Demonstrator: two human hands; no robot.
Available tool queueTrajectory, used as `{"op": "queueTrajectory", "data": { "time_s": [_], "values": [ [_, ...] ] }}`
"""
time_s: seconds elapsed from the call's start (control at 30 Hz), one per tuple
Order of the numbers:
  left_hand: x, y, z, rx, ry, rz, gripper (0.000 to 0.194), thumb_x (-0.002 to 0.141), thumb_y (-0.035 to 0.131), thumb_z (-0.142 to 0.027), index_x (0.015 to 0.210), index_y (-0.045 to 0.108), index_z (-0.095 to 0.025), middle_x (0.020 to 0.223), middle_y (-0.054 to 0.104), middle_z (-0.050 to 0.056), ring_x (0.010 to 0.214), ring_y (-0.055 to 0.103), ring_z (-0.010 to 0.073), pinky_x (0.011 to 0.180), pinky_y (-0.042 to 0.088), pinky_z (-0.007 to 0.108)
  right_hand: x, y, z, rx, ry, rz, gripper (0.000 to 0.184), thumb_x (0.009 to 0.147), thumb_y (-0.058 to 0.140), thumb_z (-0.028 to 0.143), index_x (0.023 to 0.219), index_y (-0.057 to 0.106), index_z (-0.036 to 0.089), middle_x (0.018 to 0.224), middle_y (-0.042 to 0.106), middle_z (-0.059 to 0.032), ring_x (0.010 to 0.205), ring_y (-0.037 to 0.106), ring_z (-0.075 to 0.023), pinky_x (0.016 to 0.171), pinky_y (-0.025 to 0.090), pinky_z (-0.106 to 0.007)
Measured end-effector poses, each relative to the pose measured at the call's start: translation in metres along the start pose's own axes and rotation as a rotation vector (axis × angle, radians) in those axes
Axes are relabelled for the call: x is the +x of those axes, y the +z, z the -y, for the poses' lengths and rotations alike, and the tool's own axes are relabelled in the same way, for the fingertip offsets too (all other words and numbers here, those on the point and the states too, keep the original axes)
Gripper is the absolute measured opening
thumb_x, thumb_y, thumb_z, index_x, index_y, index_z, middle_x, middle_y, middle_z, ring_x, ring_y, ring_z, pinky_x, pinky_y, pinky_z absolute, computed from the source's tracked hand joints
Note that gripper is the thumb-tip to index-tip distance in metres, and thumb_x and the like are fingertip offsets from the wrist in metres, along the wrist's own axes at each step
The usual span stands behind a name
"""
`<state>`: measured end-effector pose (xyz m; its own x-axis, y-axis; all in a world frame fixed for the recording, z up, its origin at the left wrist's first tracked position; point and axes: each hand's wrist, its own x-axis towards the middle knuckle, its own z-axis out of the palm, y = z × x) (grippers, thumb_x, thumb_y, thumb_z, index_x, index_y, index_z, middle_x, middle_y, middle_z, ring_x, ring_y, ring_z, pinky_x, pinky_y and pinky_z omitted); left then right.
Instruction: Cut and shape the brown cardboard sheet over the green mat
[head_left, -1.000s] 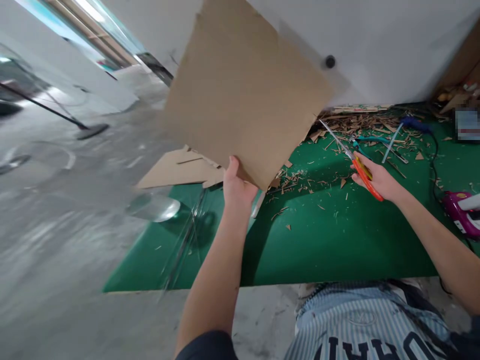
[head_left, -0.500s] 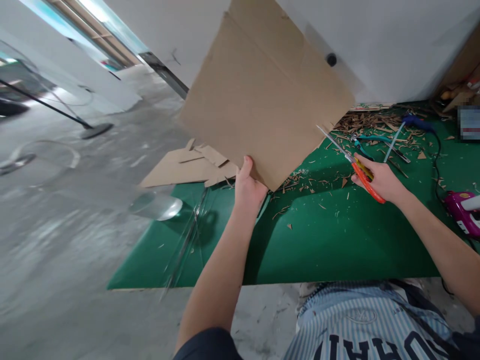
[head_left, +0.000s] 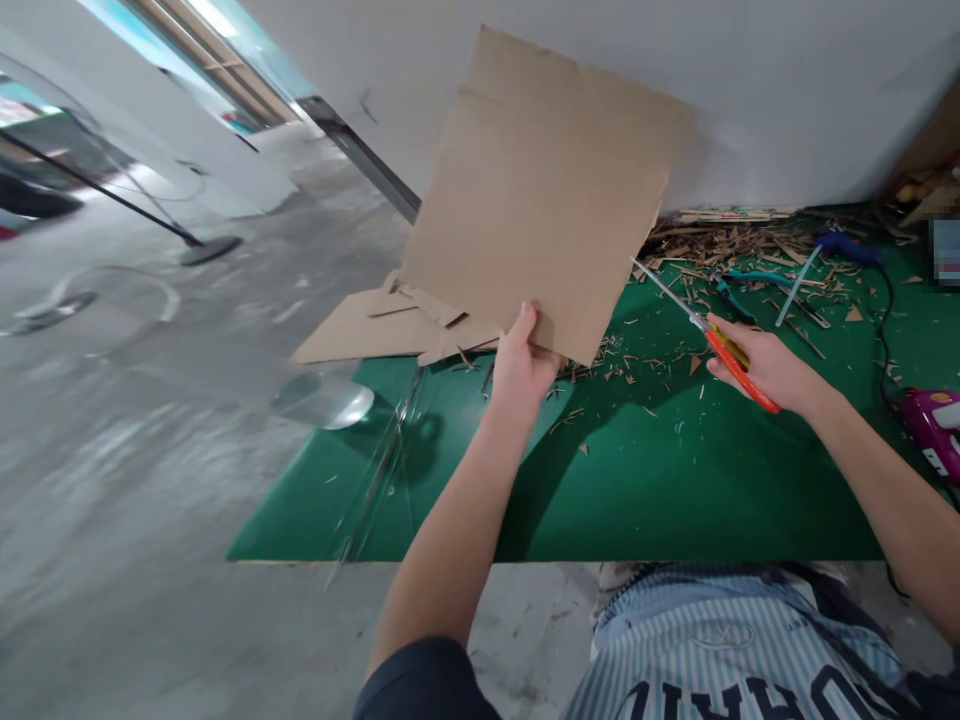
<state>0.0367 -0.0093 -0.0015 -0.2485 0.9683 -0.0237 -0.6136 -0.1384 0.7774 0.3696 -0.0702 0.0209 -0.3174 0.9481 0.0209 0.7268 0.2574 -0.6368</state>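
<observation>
A plain brown cardboard sheet (head_left: 547, 200) is held up at a slant over the far part of the desk (head_left: 675, 480), its broad face toward the wearer and its upper part in front of the pale wall (head_left: 765, 90). The left hand (head_left: 525, 360) is clamped on its bottom edge, thumb flat on the near face and the other fingers mostly hidden behind. The right hand, (head_left: 765, 360) well apart from the left, is closed around the orange and yellow handles of a pair of scissors (head_left: 701, 322). The blades point up and to the left, and their tip lies at the sheet's right edge; whether it touches, I cannot tell.

Left of the sheet, flat cardboard offcuts (head_left: 349, 325) lie with loose strips on top. Nearer the wearer are a clear rounded object (head_left: 322, 400) at the desk's left edge and a bundle of thin, see-through strips (head_left: 382, 475) reaching over the front edge.

Behind the scissors, a heap of cardboard shreds (head_left: 720, 240) runs along the wall, with smaller bits scattered forward. Teal-handled pliers (head_left: 757, 276) lie beside it, then a blue glue gun (head_left: 847, 248) with a pale stick and a dark cord. A magenta device (head_left: 930, 425) sits at the far right.

Beyond the desk, a dark pole with a round base (head_left: 211, 250) stands on the grey floor (head_left: 225, 470).
</observation>
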Motion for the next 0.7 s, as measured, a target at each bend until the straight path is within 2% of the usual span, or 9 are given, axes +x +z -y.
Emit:
{"op": "queueTrajectory", "data": {
  "time_s": [0.1,0.2,0.27,0.43,0.57,0.7],
  "values": [
    [0.000,0.007,0.002,-0.034,0.037,-0.027,0.026,0.091,0.070,-0.018,0.116,0.065,-0.020,0.128,0.074,0.004,0.139,0.058,0.0191,0.122,0.045,0.037,0.000,-0.001,0.005,0.025,0.018,0.005,0.079,0.091,0.059,0.055,0.161,0.038,0.024,0.113,0.072,-0.0098,0.087,0.069,-0.0240,0.076,0.056,-0.038],
    [0.008,0.015,-0.006,-0.037,0.081,-0.058,0.031,0.090,0.068,-0.012,0.119,0.064,-0.022,0.129,0.074,0.002,0.138,0.058,0.0164,0.123,0.045,0.034,0.000,-0.003,0.008,0.021,0.019,0.028,0.079,0.092,0.057,0.058,0.160,0.039,0.023,0.110,0.073,-0.0096,0.083,0.068,-0.0225,0.075,0.055,-0.037],
    [0.017,0.021,-0.012,-0.030,0.113,-0.013,0.031,0.088,0.072,-0.013,0.117,0.065,-0.022,0.131,0.073,0.002,0.141,0.056,0.0177,0.124,0.044,0.034,0.000,-0.004,0.010,-0.013,0.008,0.048,0.079,0.092,0.056,0.061,0.160,0.040,0.023,0.110,0.073,-0.0101,0.083,0.068,-0.0226,0.073,0.054,-0.036],
    [0.032,0.046,-0.017,0.056,0.206,0.199,0.025,0.089,0.073,-0.014,0.111,0.069,-0.026,0.126,0.076,-0.002,0.151,0.041,0.0199,0.126,0.037,0.037,0.001,-0.003,0.012,-0.180,0.005,0.012,0.072,0.095,0.051,0.061,0.158,0.044,0.027,0.108,0.074,-0.0099,0.092,0.069,-0.0274,0.072,0.052,-0.036],
    [0.026,0.073,-0.013,0.089,0.134,0.254,0.029,0.085,0.075,-0.014,0.112,0.070,-0.023,0.123,0.077,0.001,0.148,0.047,0.0234,0.125,0.041,0.041,0.002,0.000,0.012,-0.176,0.025,-0.019,0.065,0.098,0.048,0.053,0.157,0.045,0.026,0.100,0.074,-0.0094,0.089,0.068,-0.0266,0.072,0.052,-0.036],
    [0.022,0.092,-0.010,0.083,0.047,0.244,0.038,0.084,0.074,-0.014,0.121,0.066,-0.023,0.126,0.075,0.004,0.143,0.053,0.0260,0.122,0.047,0.042,0.005,0.003,0.008,-0.181,0.007,-0.067,0.067,0.098,0.044,0.057,0.156,0.045,0.023,0.091,0.073,-0.0084,0.077,0.066,-0.0241,0.067,0.050,-0.034]
  ]
}}
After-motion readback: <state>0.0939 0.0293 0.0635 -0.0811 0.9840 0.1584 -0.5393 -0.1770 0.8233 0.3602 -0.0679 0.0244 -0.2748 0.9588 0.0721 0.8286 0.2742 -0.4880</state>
